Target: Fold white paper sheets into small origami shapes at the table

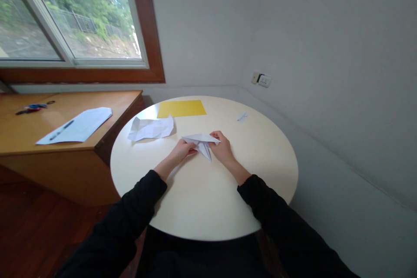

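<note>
A piece of folded white paper (202, 139) is held just over the middle of the round table, between both hands. It has a wide flap across the top and a narrow pointed part hanging toward me. My left hand (183, 150) pinches its left side, thumb on the near face. On the right side, my right hand (223, 147) grips the other end of the flap, with fingers curled behind it. Some fingertips are hidden by the paper.
The round cream table (208, 200) holds a creased white sheet (151, 129), a yellow sheet (181, 108) and a small folded white paper (242, 117). Left of it, a wooden desk (124, 108) carries white paper (91, 119), a pen (61, 130) and scissors (35, 107). Walls stand close behind and right.
</note>
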A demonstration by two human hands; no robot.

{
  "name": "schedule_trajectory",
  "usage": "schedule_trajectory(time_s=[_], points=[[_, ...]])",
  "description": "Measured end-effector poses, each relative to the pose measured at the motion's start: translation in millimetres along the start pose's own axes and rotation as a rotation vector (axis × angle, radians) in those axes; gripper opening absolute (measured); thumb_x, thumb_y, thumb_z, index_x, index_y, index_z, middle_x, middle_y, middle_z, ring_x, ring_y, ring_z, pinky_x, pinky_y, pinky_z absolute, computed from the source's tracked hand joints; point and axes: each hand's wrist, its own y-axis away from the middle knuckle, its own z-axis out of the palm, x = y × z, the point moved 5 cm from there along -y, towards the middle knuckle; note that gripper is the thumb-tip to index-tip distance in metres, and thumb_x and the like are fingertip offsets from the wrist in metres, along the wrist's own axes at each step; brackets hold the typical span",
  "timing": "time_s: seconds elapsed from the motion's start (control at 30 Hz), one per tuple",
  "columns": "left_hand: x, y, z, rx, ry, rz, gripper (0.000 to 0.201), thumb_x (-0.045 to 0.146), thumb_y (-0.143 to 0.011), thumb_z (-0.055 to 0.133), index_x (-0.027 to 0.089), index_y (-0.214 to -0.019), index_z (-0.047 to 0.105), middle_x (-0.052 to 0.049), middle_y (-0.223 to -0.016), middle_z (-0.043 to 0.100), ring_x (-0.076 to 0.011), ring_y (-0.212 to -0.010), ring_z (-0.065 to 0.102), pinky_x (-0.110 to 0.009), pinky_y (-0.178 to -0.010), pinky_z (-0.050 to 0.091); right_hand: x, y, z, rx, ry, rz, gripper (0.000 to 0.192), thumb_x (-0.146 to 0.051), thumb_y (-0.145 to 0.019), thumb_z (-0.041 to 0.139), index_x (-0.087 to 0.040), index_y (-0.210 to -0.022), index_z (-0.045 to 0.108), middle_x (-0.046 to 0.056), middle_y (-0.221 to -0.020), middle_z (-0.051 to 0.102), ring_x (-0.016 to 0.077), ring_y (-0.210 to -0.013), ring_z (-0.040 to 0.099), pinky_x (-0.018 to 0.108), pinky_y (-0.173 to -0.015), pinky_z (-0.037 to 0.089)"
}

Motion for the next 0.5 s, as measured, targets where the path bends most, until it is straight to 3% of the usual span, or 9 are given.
schedule_trajectory(time_s=[0.2, 0.5], points=[[1.8, 1.0, 3.5, -0.04, -0.034, 0.011, 0.023, 0.01, -0.055, 0.056, 0.012, -0.078, 0.059, -0.005, -0.08, 0.064, -0.0138, -0.07, 0.059, -0.029, -0.071, 0.047, 3.8, 0.4, 2.4, 0.007, 0.025, -0.022, 0.029, -0.025, -0.063, 0.06, -0.023, -0.091, 0.053, 0.001, -0.084, 0.061, 0.0162, -0.075, 0.058, 0.027, -0.067, 0.045], [-4.2, -4.6, -9.6, 0.112, -0.157, 0.01, 0.021, 0.01, -0.056, 0.051, 0.011, -0.076, 0.056, -0.003, -0.069, 0.061, -0.0137, -0.059, 0.056, -0.026, -0.056, 0.045, 8.8, -4.1, -0.5, 0.03, -0.029, 0.096, 0.019, -0.022, -0.063, 0.054, -0.02, -0.081, 0.056, 0.001, -0.076, 0.06, 0.0167, -0.071, 0.057, 0.028, -0.064, 0.045]])
